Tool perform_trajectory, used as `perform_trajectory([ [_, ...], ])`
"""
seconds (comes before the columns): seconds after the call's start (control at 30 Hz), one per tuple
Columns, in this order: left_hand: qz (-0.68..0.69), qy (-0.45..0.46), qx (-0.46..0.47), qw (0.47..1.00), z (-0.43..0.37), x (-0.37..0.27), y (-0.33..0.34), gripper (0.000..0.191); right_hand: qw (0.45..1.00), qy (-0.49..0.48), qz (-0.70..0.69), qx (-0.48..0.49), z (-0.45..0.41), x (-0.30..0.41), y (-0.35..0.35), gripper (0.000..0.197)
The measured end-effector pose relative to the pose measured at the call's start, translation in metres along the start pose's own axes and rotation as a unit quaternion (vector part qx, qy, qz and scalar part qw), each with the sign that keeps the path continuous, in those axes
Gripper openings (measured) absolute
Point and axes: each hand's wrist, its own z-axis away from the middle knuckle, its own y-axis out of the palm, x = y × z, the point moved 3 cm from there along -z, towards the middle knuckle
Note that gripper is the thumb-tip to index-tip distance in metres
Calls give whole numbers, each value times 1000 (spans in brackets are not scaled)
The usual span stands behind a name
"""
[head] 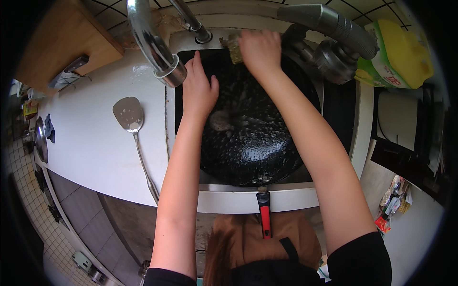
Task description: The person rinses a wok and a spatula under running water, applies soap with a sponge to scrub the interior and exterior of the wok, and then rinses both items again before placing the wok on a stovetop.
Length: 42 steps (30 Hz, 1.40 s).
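Observation:
A black wok (250, 143), wet and speckled with suds, lies in the sink, its red and black handle (265, 218) pointing towards me over the front edge. My left hand (200, 85) rests at the wok's upper left rim, fingers extended and thumb apart. At the far rim, my right hand (261, 50) grips a worn, yellowish-green scouring pad (235, 50); its fingertips are blurred. A metal spatula (128, 112) with wet spots on its blade lies on the white counter (89, 143) to the left.
A chrome faucet (146, 39) arches over the left hand. Beyond the right hand is a grey pipe fitting (332, 32), beside a yellow detergent jug (400, 57). At the upper left are a wooden cabinet (71, 32) and a black-handled knife (76, 64). A pot lid (41, 139) lies far left.

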Motion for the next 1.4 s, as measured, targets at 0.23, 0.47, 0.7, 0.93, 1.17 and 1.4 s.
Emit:
perform_trajectory([
  [0.23,-12,-4,-27,1000,-3,-8,-13,43,961,120,-247,41,-12,-32,-3,22],
  [0.47,-5,-10,-31,999,-2,0,-10,34,967,16,-214,141,-15,4,15,30],
  [0.7,0,-11,-28,1000,-1,-1,-5,34,926,99,-268,247,-28,-8,32,36],
  [0.93,36,-35,-27,998,-4,-7,-10,32,851,117,-420,293,-27,-24,39,37],
  [1.17,7,-16,-48,999,-7,-8,-12,31,829,152,-430,323,-25,-23,39,49],
  [1.4,-17,10,-58,998,-9,-8,-7,32,850,66,-452,263,-23,-29,52,47],
])
